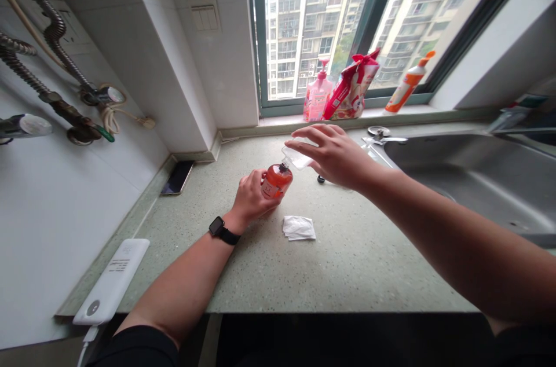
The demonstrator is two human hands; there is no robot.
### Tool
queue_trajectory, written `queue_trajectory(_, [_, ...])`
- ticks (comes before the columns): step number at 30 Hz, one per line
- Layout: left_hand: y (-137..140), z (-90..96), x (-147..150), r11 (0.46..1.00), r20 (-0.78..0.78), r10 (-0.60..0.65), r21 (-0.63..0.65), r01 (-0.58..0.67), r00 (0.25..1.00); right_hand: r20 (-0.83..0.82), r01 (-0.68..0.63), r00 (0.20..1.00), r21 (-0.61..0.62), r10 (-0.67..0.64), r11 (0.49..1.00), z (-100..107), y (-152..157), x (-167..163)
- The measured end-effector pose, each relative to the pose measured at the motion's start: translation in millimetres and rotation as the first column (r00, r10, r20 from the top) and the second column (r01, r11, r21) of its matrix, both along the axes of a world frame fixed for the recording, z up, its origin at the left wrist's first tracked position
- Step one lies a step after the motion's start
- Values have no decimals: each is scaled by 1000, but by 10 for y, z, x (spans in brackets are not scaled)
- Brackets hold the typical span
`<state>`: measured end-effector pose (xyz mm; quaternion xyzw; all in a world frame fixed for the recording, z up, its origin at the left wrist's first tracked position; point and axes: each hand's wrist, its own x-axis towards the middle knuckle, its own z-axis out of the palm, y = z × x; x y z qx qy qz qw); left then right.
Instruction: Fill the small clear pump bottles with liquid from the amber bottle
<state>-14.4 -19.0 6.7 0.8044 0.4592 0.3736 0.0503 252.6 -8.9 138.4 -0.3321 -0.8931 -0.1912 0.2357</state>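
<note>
My left hand (256, 196) is wrapped around an orange-red bottle (278, 180) that stands on the counter, tilted slightly in the view. In my right hand (332, 153) is a clear plastic bottle (299, 154), tipped so that its neck meets the dark mouth of the orange-red bottle. Some of the clear bottle is hidden behind my fingers. A small black cap (321, 179) lies on the counter below my right hand. Just in front of the orange-red bottle rests a folded white tissue (299, 228).
A phone (177, 177) and a white power bank (113, 277) with a cable lie along the left wall. The steel sink (473, 170) is at right. On the windowsill stand a pink pump bottle (318, 98), a red pouch (354, 89) and an orange-white bottle (406, 86).
</note>
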Motion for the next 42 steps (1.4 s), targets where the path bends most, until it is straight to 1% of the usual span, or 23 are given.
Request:
queue_trajectory(4, [2,-11,2,1000,2,-10,4,10,1000,4,-6,1000,5,6,1000,9,6,-1])
queue_trajectory(10, [-6,-15,9,1000,49,-23,-2,23,999,16,-1,1000,12,0,1000,37,1,-9])
queue_trajectory(25, [-31,15,32,996,134,-44,-69,54,990,87,4,996,51,-8,999,127,-13,-76])
queue_trajectory(33, [-19,-4,35,995,175,-52,-76,66,983,113,-5,994,65,-2,998,147,-35,-98])
queue_trajectory(42, [-20,7,32,987,234,-68,-127,100,970,123,-18,992,64,10,998,161,-19,-106])
